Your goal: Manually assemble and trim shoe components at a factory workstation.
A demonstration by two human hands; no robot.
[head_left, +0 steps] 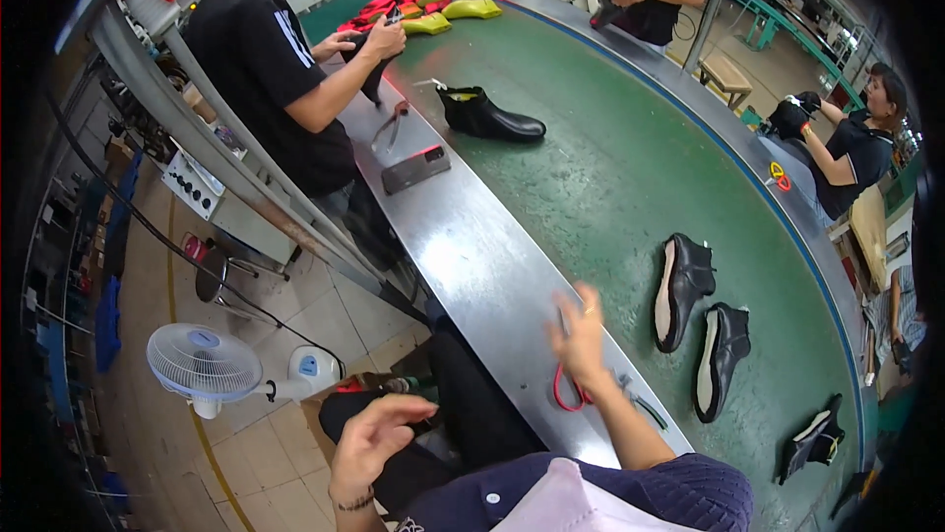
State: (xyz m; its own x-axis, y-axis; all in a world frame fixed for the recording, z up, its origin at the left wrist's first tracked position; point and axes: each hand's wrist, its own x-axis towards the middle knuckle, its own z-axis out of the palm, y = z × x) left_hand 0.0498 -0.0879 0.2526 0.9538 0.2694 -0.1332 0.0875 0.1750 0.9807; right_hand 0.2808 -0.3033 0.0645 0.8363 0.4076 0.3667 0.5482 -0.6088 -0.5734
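My left hand (377, 441) is raised over my lap, its fingers stretched and apart from the thumb, with nothing visible in it. Above the steel ledge (463, 247), my right hand (581, 337) has its fingers spread and holds nothing that I can see. Scissors with red handles (564, 391) lie on the ledge beside my right wrist, which partly hides them. On the other side of that forearm rests a tool with dark green handles (650, 412). Two black ankle boots with pale soles, the farther one (683, 288) and the nearer one (722, 363), lie on the green belt (610, 187).
Farther along the belt stands another black boot (492, 119); a black shoe upper (813, 441) lies nearer right. A dark phone (416, 169) is on the ledge. Yellow shoe lasts (471, 8) lie by red cloth. Co-workers (261, 79) handle black pieces. A fan (205, 365) stands left.
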